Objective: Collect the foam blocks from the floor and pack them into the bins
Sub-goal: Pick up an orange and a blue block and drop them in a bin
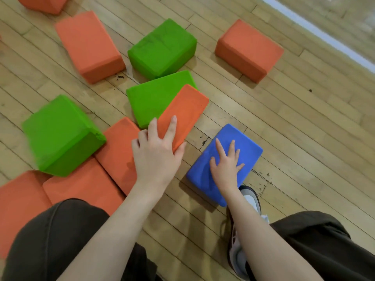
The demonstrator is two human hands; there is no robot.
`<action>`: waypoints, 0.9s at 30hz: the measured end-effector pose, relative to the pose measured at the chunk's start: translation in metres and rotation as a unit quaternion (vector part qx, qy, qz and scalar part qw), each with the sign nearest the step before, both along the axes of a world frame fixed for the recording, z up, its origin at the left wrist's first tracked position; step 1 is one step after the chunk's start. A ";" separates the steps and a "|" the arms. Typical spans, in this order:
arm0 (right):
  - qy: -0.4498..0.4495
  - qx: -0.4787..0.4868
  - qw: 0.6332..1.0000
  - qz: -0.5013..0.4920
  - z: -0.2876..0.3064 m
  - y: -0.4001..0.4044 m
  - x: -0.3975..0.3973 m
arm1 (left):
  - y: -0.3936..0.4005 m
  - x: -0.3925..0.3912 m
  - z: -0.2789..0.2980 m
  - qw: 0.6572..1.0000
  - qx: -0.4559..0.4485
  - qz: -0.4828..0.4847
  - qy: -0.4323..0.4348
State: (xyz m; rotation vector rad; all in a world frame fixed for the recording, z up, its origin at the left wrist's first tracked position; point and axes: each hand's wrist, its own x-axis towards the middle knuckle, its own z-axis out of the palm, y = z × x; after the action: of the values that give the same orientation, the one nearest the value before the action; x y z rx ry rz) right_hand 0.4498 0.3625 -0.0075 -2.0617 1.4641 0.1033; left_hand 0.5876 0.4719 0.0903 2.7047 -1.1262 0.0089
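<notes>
The left hand (157, 148) grips the near end of an orange foam block (184, 112), fingers spread over its top face and thumb hooked round its right edge. That block lies tilted, its far part leaning on a green foam block (150, 100) just behind it. The right hand (226, 166) lies flat with fingers straight and spread wide on the top of a blue foam block (213, 179), which sits on the wooden floor (284, 122) to the right of the orange one and just in front of the person's shoe (251, 197).

Under the left wrist another orange block (118, 151) rests on the floor, touching two more orange blocks (81, 185) at the near left. A large green cube (60, 134) sits on the left, tipped against those orange blocks. Farther off stand a second green cube (162, 47), a long orange block (89, 45) to its left, and a lone orange block (248, 49) at the far right, well apart from the rest. One more orange block (43, 4) is cut off by the far left edge. A pale painted line (316, 31) crosses the floor at the far right. The person's dark trouser legs (50, 240) fill the near corners.
</notes>
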 end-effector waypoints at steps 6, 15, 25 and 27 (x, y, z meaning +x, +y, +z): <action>0.074 0.047 0.996 -0.008 -0.008 0.012 0.015 | -0.006 -0.010 -0.005 0.999 0.010 -0.021 0.030; -0.027 0.048 0.995 -0.087 0.007 0.010 0.013 | -0.026 -0.006 -0.004 0.999 0.004 -0.021 0.036; -0.048 -0.070 0.987 -0.138 0.058 0.001 -0.052 | -0.054 -0.032 -0.009 0.991 0.042 -0.113 0.050; 0.014 -0.057 0.987 -0.147 0.063 -0.001 -0.049 | -0.058 -0.038 -0.009 0.991 0.030 -0.115 0.061</action>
State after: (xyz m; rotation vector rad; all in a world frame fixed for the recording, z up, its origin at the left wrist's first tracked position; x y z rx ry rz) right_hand 0.4005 0.3616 0.0556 -1.9127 1.8103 -0.0712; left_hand 0.5493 0.4142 0.0814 2.5685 -1.4114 -0.2262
